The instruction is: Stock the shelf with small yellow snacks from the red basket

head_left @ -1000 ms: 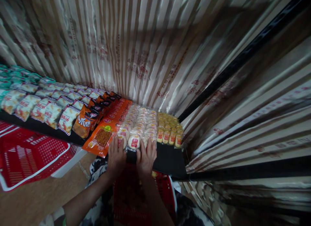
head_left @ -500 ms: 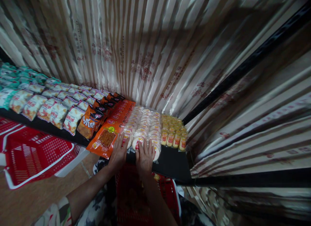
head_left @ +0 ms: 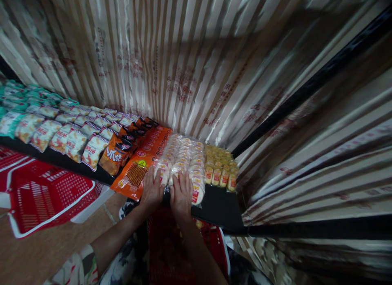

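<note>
Both hands lie flat, fingers spread, on the front packs of round white cakes [head_left: 183,162] at the lower centre of the frame. The left hand [head_left: 152,190] presses the near left corner, touching the orange snack packet [head_left: 134,174]; the right hand [head_left: 181,192] covers the front row just beside it. Neither grips anything. The step looks like squaring the rows against the black shelf [head_left: 216,205] edge; the next move likely calls for a gentle, even push. Yellow packs [head_left: 221,164] sit right, a red basket [head_left: 43,195] lower left.
</note>
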`<state>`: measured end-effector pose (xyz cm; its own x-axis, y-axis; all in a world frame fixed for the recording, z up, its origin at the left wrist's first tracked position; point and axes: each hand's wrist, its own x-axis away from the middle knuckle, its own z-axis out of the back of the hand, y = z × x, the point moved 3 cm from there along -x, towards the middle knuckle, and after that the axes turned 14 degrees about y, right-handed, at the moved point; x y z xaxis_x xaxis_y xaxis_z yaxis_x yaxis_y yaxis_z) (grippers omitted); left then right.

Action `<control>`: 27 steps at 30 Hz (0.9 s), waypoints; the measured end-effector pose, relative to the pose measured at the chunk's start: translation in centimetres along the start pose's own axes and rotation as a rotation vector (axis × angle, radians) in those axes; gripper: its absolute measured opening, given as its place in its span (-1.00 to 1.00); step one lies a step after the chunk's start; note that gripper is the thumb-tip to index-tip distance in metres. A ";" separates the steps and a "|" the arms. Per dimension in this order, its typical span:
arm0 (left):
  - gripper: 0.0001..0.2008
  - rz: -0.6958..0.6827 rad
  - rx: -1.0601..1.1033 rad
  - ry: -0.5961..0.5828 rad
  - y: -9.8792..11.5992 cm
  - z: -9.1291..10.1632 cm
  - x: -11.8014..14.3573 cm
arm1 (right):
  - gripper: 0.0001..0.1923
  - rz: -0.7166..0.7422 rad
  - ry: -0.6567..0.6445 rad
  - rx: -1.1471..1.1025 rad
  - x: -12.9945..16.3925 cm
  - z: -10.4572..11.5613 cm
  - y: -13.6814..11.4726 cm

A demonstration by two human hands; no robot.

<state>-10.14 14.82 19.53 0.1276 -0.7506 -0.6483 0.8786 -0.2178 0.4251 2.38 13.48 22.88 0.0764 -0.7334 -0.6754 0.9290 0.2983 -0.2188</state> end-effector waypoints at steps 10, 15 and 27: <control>-0.44 0.041 -0.053 0.090 0.3 0.4 -0.6 | -0.55 0.046 -0.202 -0.133 -4.3 -1.9 -2.5; -0.43 0.039 -0.008 0.048 0.3 0.2 -0.7 | -0.56 0.057 -0.236 -0.138 -4.6 -2.6 -2.5; -0.40 0.041 -0.013 -0.027 0.3 0.0 -1.1 | -0.56 0.026 -0.154 -0.128 -3.9 -1.1 -1.5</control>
<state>-10.07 15.60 20.38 0.1510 -0.7752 -0.6134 0.8787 -0.1791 0.4426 0.25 16.59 25.06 0.1632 -0.8062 -0.5686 0.8732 0.3863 -0.2971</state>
